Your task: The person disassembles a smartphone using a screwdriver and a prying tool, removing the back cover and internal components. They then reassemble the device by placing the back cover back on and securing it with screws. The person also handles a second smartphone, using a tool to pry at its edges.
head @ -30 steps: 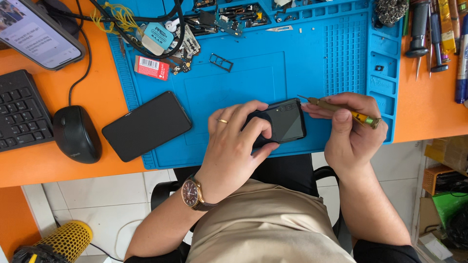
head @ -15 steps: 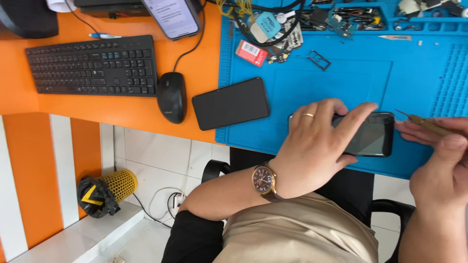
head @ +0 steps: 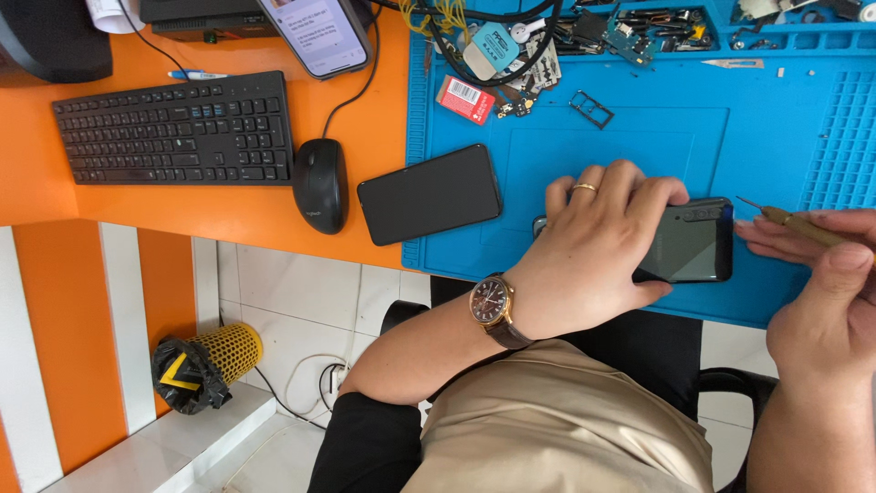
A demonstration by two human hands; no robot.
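Little has shifted: the phone is still gripped by the left hand, the tool pinched in the right hand at its edge.

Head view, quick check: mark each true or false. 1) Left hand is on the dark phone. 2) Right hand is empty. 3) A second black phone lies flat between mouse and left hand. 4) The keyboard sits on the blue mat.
1) True: the left hand grips the dark phone over the blue mat.
2) False: the right hand holds a slim pointed tool, tip near the phone's end.
3) True: the second black phone lies beside the mouse.
4) False: the keyboard rests on the orange desk.
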